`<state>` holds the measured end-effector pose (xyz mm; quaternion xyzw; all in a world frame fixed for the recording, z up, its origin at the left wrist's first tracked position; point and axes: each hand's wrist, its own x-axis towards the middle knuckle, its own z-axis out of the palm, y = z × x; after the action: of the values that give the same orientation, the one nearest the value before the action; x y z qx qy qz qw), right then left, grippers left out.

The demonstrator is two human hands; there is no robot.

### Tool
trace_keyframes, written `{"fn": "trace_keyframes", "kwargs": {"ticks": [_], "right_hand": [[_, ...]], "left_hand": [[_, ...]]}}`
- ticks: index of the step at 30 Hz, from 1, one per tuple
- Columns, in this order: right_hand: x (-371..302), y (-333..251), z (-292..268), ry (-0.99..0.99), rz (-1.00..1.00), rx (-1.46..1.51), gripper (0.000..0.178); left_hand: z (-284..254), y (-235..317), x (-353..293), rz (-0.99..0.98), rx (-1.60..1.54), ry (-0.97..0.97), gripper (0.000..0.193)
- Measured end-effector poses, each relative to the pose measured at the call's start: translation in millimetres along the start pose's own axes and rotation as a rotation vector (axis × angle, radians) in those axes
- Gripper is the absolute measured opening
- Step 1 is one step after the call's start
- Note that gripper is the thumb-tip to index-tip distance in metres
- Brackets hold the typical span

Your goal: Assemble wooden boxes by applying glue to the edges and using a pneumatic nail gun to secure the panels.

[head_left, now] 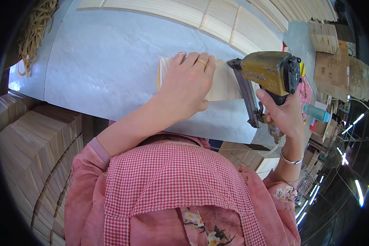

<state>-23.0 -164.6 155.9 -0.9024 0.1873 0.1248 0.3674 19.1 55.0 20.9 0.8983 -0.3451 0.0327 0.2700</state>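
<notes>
A small pale wooden piece (224, 86) lies on the grey marbled tabletop in front of me. My left hand (188, 85) is closed over its left part, fingers reaching to the far edge and thumb by the near side; the hand hides much of the wood. In my right hand (286, 114) is a worn yellow and black nail gun (267, 70), gripped by its handle with the thumb on the near side. Its nose is beside the right end of the wood, and its long dark magazine slants toward me. Whether the nose touches the wood I cannot tell.
Flat pale boards (172, 11) line the table's far side. Rubber bands (37, 33) hang at the far left. Stacked wooden boards (37, 143) stand at the lower left. Cardboard boxes (332, 69) and a teal bottle (316, 112) are on the right.
</notes>
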Motion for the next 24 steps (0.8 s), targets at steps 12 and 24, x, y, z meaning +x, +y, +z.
{"fn": "trace_keyframes", "kwargs": {"ticks": [12, 24], "right_hand": [[2.3, -5.4, -2.1, -0.041, 0.126, 0.023, 0.036], [-3.1, -8.4, 1.1, 0.030, 0.142, 0.053, 0.032]], "left_hand": [[-1.7, -1.2, -0.3, -0.015, -0.050, -0.035, 0.080], [0.9, -10.8, -4.4, 0.034, -0.107, -0.003, 0.082]]}}
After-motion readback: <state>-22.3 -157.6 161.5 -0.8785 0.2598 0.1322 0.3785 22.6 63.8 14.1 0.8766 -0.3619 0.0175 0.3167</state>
